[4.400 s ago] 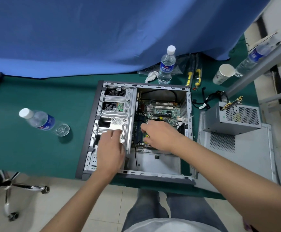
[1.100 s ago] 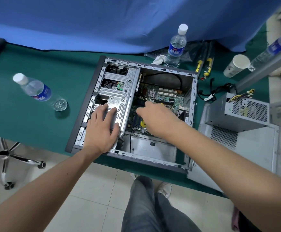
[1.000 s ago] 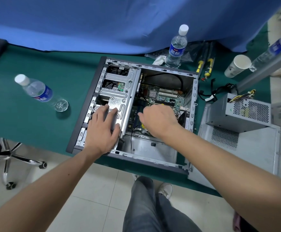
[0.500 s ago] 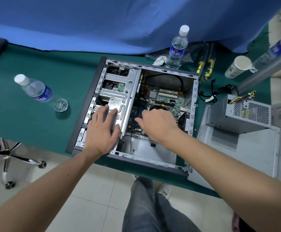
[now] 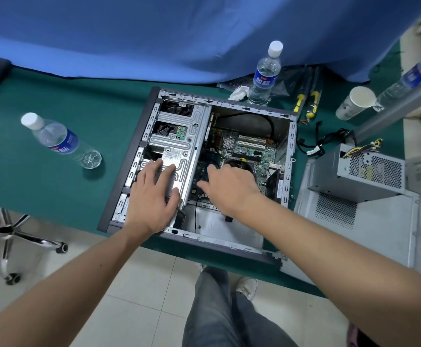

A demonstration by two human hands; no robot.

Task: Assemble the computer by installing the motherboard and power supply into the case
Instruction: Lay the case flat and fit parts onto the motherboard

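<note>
1. Head view, the task's things: the case (image 5: 129, 156) lies open on its side on the green desk (image 5: 54, 196), with the motherboard (image 5: 252, 149) already down inside it. The power supply (image 5: 359, 176) sits outside the case, to its right, on a grey side panel (image 5: 369, 234), its cable bundle (image 5: 329, 144) trailing behind

2. Hands: the left hand (image 5: 152, 199) rests flat on the metal drive cage (image 5: 179, 146), fingers (image 5: 154, 166) straight and slightly apart, gripping nothing. The right hand (image 5: 229, 189) reaches over the board's near edge; its fingers are loosely bent, and whether they pinch anything underneath I cannot tell

3. Handling, as a judgement: the board is stiff but fragile, best touched only at its edges or beside the screw points, never on chips or slots. The power supply looks like a heavy, rigid steel box; take it by two opposite sides, keeping its cables free of the case's edges, which are likely sharp

4. Surface and room: the desk covering looks soft and grippy. Water bottles (image 5: 264, 73) stand near the electronics, one leaning bottle (image 5: 59, 139) at left, and a paper cup (image 5: 354, 102) at right. A blue cloth hangs behind; the floor is tiled
</note>
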